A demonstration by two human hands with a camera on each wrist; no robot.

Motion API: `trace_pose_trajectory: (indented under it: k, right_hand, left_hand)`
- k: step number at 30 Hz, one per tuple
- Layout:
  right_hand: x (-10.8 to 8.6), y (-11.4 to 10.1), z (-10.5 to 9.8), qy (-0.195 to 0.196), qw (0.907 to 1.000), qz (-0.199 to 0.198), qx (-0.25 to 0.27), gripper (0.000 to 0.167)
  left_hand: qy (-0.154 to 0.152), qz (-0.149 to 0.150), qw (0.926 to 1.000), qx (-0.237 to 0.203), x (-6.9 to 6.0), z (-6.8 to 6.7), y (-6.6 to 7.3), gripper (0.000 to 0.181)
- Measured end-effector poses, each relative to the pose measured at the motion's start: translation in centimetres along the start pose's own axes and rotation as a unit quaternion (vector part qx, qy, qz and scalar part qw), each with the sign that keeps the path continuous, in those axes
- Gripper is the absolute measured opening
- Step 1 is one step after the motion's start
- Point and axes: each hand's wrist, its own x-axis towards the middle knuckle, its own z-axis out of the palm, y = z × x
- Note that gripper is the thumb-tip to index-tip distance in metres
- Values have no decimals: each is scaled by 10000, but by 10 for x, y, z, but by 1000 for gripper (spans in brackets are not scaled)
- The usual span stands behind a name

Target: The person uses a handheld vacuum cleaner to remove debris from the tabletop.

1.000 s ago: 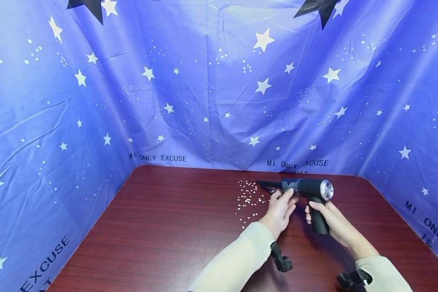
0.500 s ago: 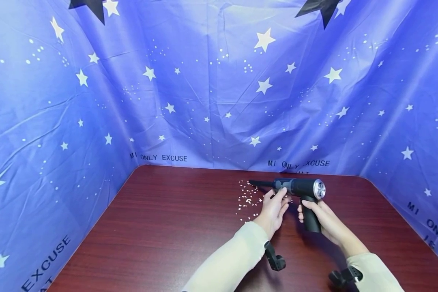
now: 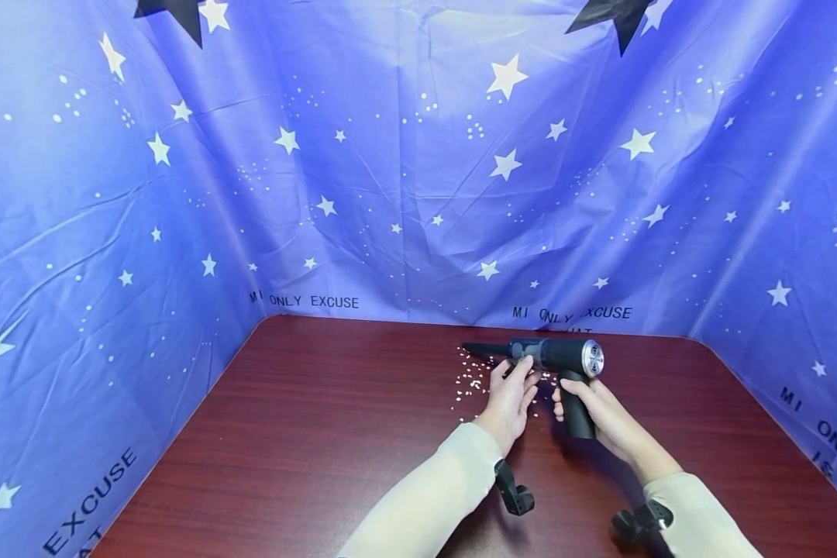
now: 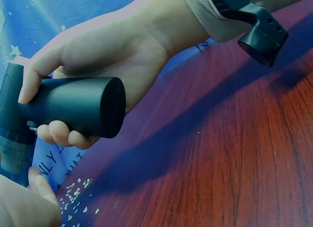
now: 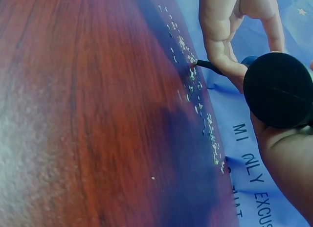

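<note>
A black handheld vacuum (image 3: 561, 354) with a narrow nozzle (image 3: 484, 349) is held level over the table, nozzle pointing left. Its handle (image 3: 577, 407) is gripped by my right hand (image 3: 614, 422), fingers wrapped round it, as the left wrist view also shows (image 4: 73, 104). My left hand (image 3: 508, 403) supports the clear front section (image 3: 526, 351) from below, thumb and fingers around it. White bits (image 3: 473, 384) lie scattered on the table under and beside the nozzle; in the right wrist view, bits (image 5: 193, 85) run along the table's far edge near the nozzle tip.
The dark red wooden table (image 3: 307, 434) reaches back to a blue star-printed cloth (image 3: 363, 155) that hangs behind it and at both sides. A black camera mount sits on each wrist, the left one (image 3: 514, 492) and the right one (image 3: 642, 521).
Both hands and the vacuum have moved left across the scattered bits. Some bits now show to the right of my left hand, beneath the vacuum's body.
</note>
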Motion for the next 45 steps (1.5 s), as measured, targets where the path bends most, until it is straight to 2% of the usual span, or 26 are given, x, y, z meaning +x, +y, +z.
trace_pose_trajectory:
  k: [5,10,18,31,39,45]
  right_hand:
    - [-1,-5,-2,95,9999,78,-36,17]
    - [-6,-9,-6,212,9995,24,-230,17]
    - [-17,-11,-20,29,9992,-258,-292,8]
    - [-36,-18,-37,58,9981,-296,-537,11]
    - [-40,-18,-41,-21,9991,-226,-363,12]
    - [-39,-17,-40,-96,9996,-118,-230,12]
  left_hand:
    - [83,60,9999,27,-4,2,-1,66]
    - [20,95,10000,24,-10,5,-2,63]
    - [-140,83,9999,5,-18,13,-9,62]
    - [-276,-57,9996,91,-27,28,-22,63]
    - [-234,-118,9996,120,-33,27,-22,59]
    - [-214,-161,9996,58,-32,22,-21,57]
